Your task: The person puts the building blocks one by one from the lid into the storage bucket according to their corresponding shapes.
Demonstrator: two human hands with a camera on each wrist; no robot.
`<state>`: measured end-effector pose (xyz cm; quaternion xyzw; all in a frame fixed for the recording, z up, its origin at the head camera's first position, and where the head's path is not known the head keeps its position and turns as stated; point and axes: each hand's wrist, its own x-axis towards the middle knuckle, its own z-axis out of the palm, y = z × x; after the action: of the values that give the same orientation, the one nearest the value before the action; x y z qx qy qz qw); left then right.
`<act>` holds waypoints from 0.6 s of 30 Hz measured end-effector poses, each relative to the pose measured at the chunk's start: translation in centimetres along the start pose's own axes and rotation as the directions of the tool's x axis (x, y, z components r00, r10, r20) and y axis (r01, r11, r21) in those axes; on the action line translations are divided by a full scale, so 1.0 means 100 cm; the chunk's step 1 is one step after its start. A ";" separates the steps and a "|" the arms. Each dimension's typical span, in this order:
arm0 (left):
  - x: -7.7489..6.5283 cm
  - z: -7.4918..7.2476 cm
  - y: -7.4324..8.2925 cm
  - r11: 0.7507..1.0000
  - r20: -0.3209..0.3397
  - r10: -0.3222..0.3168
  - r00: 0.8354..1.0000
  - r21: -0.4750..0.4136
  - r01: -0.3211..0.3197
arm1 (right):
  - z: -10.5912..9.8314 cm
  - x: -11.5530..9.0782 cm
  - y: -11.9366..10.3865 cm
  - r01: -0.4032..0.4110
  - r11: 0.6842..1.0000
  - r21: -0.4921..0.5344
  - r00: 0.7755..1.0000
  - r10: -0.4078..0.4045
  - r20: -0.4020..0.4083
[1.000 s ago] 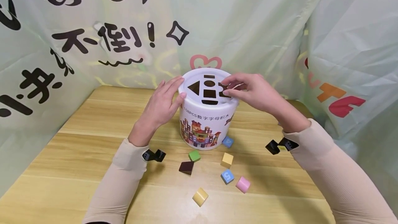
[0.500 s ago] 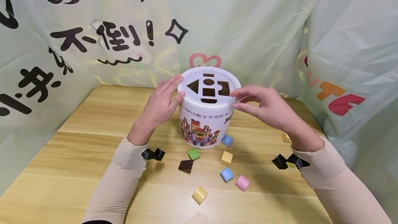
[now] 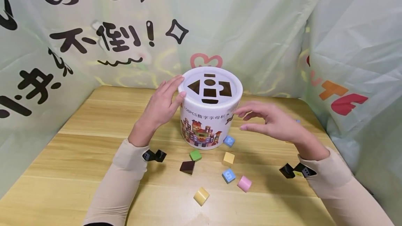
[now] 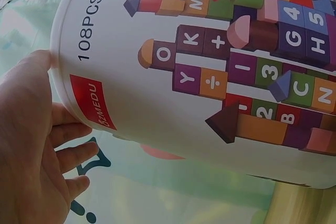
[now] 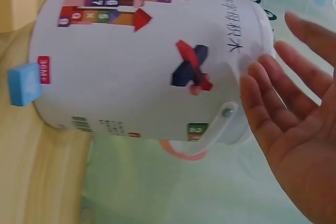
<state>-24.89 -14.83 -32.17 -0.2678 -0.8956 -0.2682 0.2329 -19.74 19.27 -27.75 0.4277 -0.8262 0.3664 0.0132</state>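
A white block bucket [image 3: 205, 112] stands upright on the table, its lid cut with dark shaped holes. My left hand [image 3: 160, 107] rests against the left side of its rim, fingers extended along the edge and thumb at the front. In the left wrist view, the loose fingers [image 4: 73, 156] touch or lie close to the rim. Just right of the bucket, my right hand [image 3: 270, 121] hovers with fingers apart and holds nothing. A white handle [image 5: 215, 132] hangs on the bucket's side in the right wrist view, beside that hand.
Before the bucket lie a blue block [image 3: 229, 141], a yellow cube [image 3: 229, 158], a green block [image 3: 195, 155], a dark brown block [image 3: 187, 167], a blue 5 block [image 3: 228, 176], a pink cylinder [image 3: 244, 183] and a yellow rounded block [image 3: 201, 196]. Printed cloth [image 3: 251, 27] hangs behind.
My right hand has drawn back from above the lid's right-hand hole, moving right and down past the rim. Its fingers have spread. The left hand has stayed on the rim.
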 end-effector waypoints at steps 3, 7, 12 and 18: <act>0.000 0.000 0.000 1.000 -0.002 0.001 1.000 -0.002 -0.001 | 0.005 -0.005 0.004 -0.010 1.000 -0.012 0.998 0.011 0.054; 0.000 0.000 -0.001 1.000 -0.007 0.004 1.000 0.000 -0.004 | 0.012 -0.010 0.010 -0.034 0.999 -0.003 0.992 0.035 0.120; 0.000 0.000 -0.001 1.000 -0.008 0.003 1.000 -0.001 -0.003 | 0.021 -0.016 0.018 -0.067 0.998 0.015 0.979 0.063 0.196; -0.001 0.001 -0.001 1.000 -0.010 0.005 1.000 -0.007 -0.005 | 0.035 -0.024 0.028 -0.103 0.993 0.050 0.966 0.088 0.243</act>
<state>-24.93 -14.86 -32.37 -0.2694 -0.8929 -0.2721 0.2369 -19.22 19.85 -32.82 0.4288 -0.8296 0.3375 -0.1180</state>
